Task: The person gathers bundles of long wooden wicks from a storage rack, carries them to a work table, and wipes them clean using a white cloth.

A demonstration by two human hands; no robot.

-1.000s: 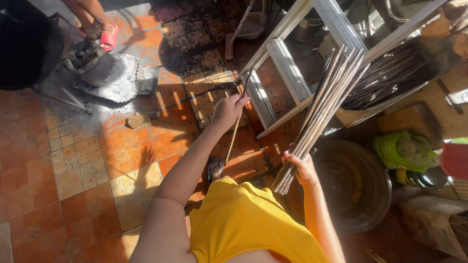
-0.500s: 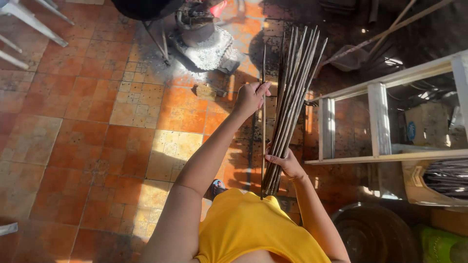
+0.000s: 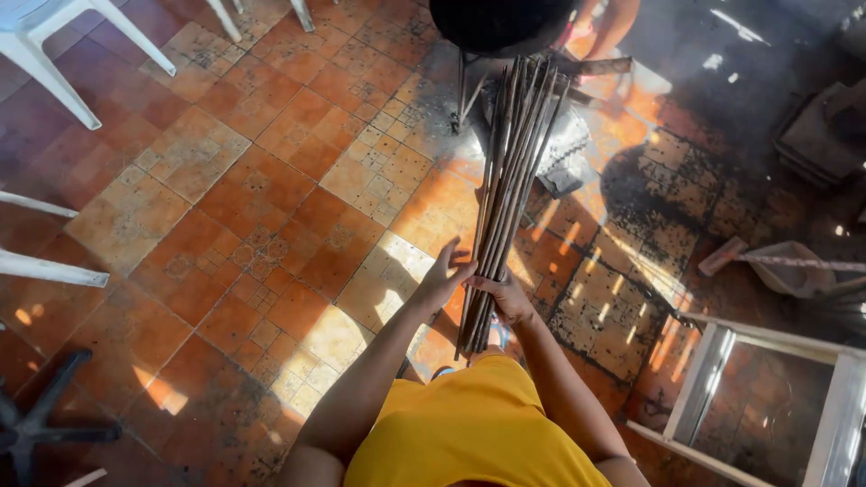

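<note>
1. In the head view, the person looks straight down past a yellow shirt (image 3: 474, 428) at both bare arms stretched forward over a floor of orange tiles (image 3: 225, 207).
2. The left hand (image 3: 444, 278) presses against the left side of a bundle of thin dark rods (image 3: 510, 180); its fingers are spread and only loosely curled, the thumb lying against the rods rather than wrapped round them.
3. The right hand (image 3: 507, 296) is clenched around the bundle near its lower end, fingers wrapped over the rods from the right.
4. The bundle stands nearly upright between the two hands, its lower ends just above the shirt and its upper ends fanning out slightly toward the top of the view.
5. Beyond the upper ends sits a dark round vessel (image 3: 501, 22) above a grey, ash-covered patch of floor (image 3: 559, 144).
6. White plastic chair legs (image 3: 54, 54) stand at the upper left, well apart from the hands.
7. A white wooden frame (image 3: 722, 379) lies at the lower right, and a pale scoop-shaped tool (image 3: 785, 266) rests on the floor near it.
8. Another person's leg (image 3: 613, 22) shows at the top edge beside the vessel.
</note>
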